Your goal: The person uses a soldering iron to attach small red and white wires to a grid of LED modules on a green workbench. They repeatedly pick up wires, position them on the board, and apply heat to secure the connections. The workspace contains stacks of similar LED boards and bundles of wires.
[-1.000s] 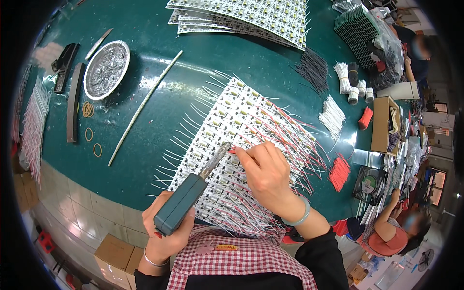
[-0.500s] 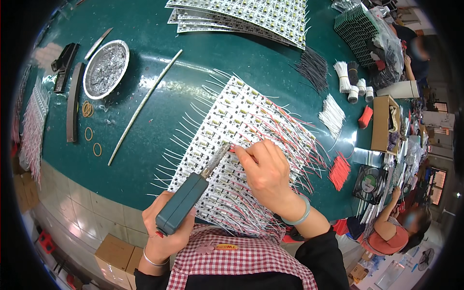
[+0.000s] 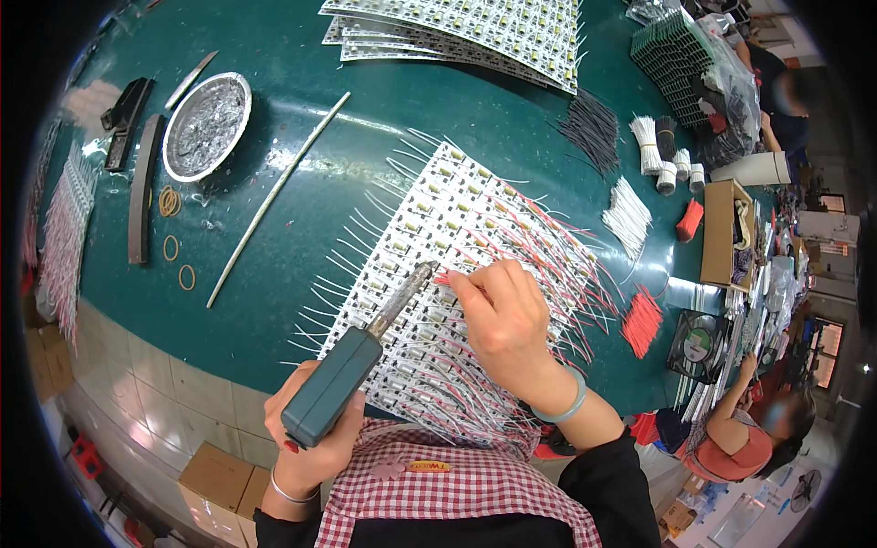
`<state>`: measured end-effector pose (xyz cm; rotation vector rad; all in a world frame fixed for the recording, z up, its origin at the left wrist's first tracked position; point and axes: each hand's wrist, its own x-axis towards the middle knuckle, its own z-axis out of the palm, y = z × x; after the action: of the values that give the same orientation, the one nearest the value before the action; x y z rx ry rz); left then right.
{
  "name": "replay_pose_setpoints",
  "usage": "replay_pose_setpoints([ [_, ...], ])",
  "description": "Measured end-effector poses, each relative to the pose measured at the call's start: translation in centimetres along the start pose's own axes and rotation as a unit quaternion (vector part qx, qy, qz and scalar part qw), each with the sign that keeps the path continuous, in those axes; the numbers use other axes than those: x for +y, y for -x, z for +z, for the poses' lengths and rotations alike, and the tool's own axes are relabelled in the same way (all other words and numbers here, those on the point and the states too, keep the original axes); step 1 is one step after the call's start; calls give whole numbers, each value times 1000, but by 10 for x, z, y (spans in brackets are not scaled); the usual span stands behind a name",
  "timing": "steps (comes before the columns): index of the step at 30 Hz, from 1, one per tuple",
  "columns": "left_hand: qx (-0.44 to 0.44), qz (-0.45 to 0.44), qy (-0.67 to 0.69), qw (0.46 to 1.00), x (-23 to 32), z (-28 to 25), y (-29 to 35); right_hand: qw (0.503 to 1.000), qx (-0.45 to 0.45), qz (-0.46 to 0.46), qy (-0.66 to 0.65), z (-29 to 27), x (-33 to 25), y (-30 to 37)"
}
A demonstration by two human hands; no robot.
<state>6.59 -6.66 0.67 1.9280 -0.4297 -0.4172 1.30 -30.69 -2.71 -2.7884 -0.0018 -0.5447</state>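
My left hand (image 3: 311,438) is wrapped round the dark green handle of a soldering iron (image 3: 331,388). Its grey, crusted tip slants up and to the right over a white circuit board panel (image 3: 388,274). My right hand (image 3: 507,320), fingers pinched, grips short red wires (image 3: 442,278) just right of the iron's tip. Rows of small components cover the panel. White wires stick out along its left edge, and red and white wires lie across its right and near parts. Whether the tip touches the board I cannot tell.
Beyond the panel lies a stack of similar boards (image 3: 475,41). To the left are a bowl (image 3: 248,102) of silvery scraps, a long thin rod (image 3: 279,196) and rubber bands (image 3: 170,202). Black wires (image 3: 589,132), white wires (image 3: 627,219) and red wires (image 3: 642,321) lie right. Two people work farther right.
The soldering iron's handle has shifted slightly left in my left hand's grip, and its tip sits a little farther up. My right hand stays almost in place, still pinching red wires.
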Motion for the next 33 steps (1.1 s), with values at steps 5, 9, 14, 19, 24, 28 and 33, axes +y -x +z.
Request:
replay_pose_setpoints([
  [5, 12, -2, 17, 1000, -3, -2, 4, 1000, 21, -6, -10, -5, -9, 2],
  [9, 12, 2, 17, 1000, -4, -3, 6, 1000, -12, -7, -17, -3, -13, 9],
  [14, 8, -2, 21, 1000, -10, -3, 12, 1000, -4, -5, -19, 2, -14, 10],
  [19, 27, -18, 34, 999, -8, 0, 14, 1000, 2, 2, -18, 2, -16, 7],
  [24, 26, -1, 20, 999, -7, 1, 12, 1000, -6, 10, -7, 1, -19, 5],
  [28, 19, 2, 15, 1000, -7, 0, 11, 1000, -5, 11, -6, 2, -19, 4],
  [33, 15, 3, 8, 1000, -7, -1, 10, 1000, -8, 11, -4, 2, -19, 5],
])
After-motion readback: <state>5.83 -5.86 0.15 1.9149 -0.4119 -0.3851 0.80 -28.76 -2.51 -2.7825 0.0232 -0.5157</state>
